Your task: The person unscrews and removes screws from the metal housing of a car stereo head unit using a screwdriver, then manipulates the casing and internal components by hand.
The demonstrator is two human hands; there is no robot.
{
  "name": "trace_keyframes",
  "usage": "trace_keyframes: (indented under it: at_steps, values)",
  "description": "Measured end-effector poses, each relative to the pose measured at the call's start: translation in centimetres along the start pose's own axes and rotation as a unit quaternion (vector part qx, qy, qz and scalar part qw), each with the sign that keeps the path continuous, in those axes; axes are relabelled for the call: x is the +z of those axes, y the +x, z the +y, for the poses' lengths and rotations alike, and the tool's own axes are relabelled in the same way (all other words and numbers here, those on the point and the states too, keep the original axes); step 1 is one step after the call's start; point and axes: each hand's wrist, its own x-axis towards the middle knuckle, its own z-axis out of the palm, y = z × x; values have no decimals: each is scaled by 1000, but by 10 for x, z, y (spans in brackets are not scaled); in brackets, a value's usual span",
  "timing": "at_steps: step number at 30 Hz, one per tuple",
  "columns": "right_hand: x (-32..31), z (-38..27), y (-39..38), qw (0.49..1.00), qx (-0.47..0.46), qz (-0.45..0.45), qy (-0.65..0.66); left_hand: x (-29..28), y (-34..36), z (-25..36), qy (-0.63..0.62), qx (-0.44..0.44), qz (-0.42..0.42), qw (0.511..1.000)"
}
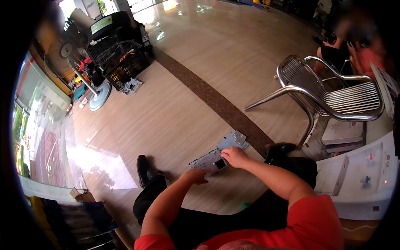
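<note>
Between my hands is a flat grey rectangular metal panel [208,161] with rows of dark markings and a black square near its right end. My left hand [195,177] grips its lower left edge, with part of the fingers hidden. At the upper right edge, my right hand [234,157] is closed in a pinch on the same panel. Just beyond the right hand lies a second light grey metal plate [227,142], with a raised silvery piece at its far end. Whether the two plates are joined, I cannot tell.
My black shoes [144,170] flank the work on the tiled floor. A metal chair [329,89] stands at right, near a seated person and a white appliance [362,179]. Far left are a standing fan [98,96] and a black crate [127,68]. A brown strip [208,91] crosses the floor.
</note>
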Motion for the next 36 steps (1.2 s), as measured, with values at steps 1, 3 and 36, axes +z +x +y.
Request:
trace_keyframes:
  at_steps: [1,3,36]
  values:
    - [-2,3,0,1000,4,-8,-1,-5,-2,4,1,4,-4,1000]
    - [-7,4,-3,1000,24,-3,10,-10,0,9,2,13,2,1000]
    - [-21,-17,-2,990,115,-62,-43,3,5,-5,25,2,36,999]
